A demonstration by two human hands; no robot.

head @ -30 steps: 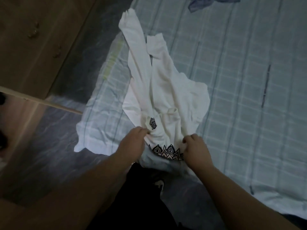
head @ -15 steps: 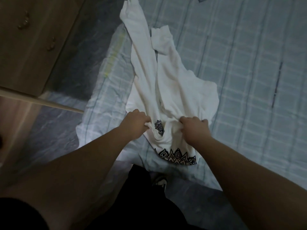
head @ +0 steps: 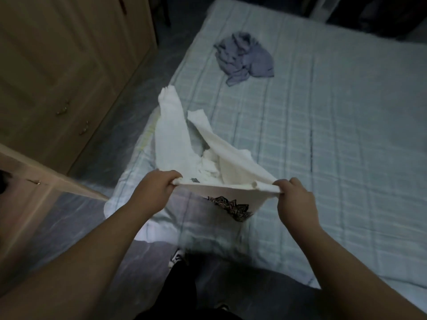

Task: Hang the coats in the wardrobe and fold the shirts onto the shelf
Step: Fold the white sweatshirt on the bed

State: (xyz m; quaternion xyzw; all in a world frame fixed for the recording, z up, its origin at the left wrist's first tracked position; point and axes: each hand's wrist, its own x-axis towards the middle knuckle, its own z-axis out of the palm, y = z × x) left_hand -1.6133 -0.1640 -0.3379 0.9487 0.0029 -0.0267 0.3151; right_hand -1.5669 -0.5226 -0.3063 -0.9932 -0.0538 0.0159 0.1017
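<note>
A white long-sleeved shirt point(head: 175, 139) with a dark printed pattern is stretched between my hands over the near corner of the bed. My left hand point(head: 154, 189) grips one end of its raised edge and my right hand point(head: 294, 198) grips the other end. Both sleeves trail away from me onto the bed. The printed part hangs below the taut edge. A crumpled grey-blue garment point(head: 245, 57) lies farther up the bed.
The bed point(head: 335, 135) carries a pale checked sheet and fills the right side. A wooden wardrobe point(head: 57, 65) with small metal handles stands on the left, and an open wooden door edge point(head: 53, 179) juts in near my left arm. A narrow floor strip separates the two.
Both hands have lifted the shirt's near part off the bed and moved apart, pulling its edge taut. The view has tilted up, bringing the grey-blue garment into sight.
</note>
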